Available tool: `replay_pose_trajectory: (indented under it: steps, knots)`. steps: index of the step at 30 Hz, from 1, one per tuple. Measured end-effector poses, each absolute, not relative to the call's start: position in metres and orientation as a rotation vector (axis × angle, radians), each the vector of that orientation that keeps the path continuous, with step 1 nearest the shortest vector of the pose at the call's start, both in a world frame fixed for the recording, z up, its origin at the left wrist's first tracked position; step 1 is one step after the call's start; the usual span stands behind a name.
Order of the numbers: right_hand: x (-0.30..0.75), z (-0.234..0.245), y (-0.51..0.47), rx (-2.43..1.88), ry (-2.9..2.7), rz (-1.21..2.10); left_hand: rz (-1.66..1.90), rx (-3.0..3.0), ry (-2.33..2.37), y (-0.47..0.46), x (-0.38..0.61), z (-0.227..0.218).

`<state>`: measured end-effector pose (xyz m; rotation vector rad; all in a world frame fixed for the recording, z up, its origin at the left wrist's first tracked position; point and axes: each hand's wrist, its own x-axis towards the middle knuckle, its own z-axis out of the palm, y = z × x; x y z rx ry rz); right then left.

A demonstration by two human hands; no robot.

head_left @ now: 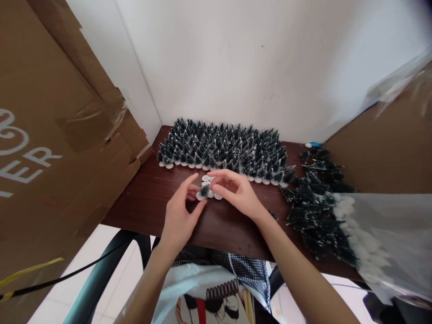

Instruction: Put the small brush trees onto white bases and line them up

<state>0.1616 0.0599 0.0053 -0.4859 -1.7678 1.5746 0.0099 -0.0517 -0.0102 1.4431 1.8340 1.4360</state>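
brn tbl (135,202) | tree rows (222,148), bk | tree pile (308,202), R | wht discs (205,178), mid

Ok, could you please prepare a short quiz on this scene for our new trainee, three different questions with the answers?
1. True or false: the standing trees are grouped in front of the white wall.
2. At which end of the table do the loose trees lie heaped? A) left B) right
3. Fill in: between the left hand and the right hand is a small tree with a ____ base.

Key: 1. True. 2. B. 3. White.
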Motion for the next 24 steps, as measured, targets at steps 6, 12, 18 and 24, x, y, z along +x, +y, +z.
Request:
replay_pose_trajectory:
  steps: [6,12,18,24]
  knots:
    - [0.16,0.005,0.057,-0.457,-1.753,1.59,1.337,1.362,1.912,-0.051,0.002,-0.013]
    - [0.159,0.004,0.058,-0.493,-1.739,1.586,1.295,1.296,2.106,-0.045,-0.024,-0.019]
    - [0.158,0.004,0.059,-0.552,-1.761,1.573,1.185,1.288,2.3,-0.026,-0.051,-0.012]
    - [0.159,0.005,0.059,-0.581,-1.797,1.532,1.045,1.416,2.473,-0.01,-0.063,-0.01]
